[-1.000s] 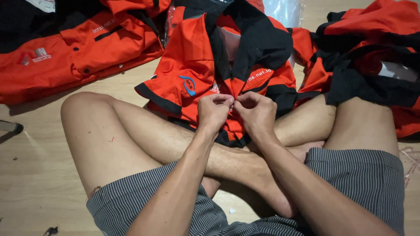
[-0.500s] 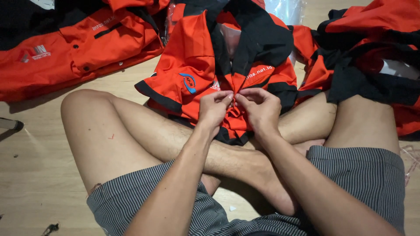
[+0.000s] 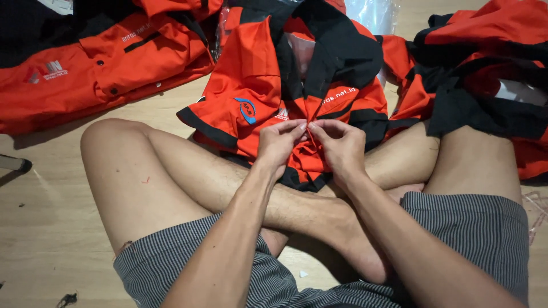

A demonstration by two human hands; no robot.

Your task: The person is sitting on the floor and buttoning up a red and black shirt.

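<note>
Wood floor (image 3: 51, 239), pinched orange fabric (image 3: 308, 154)

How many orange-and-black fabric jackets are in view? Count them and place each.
3, possibly more hidden in the heaps: one orange-and-black fabric jacket on the legs, pinched by both hands' fingers; one spread out top left; one crumpled heap on the right.

Fingertips of the left hand (image 3: 279, 142) and right hand (image 3: 339, 145) are covering whatever they're pinching on the orange-and-black shirt (image 3: 297, 97). The orange jacket (image 3: 97, 68) upper left is running off frame; so is the garment pile (image 3: 485, 74) upper right.
</note>
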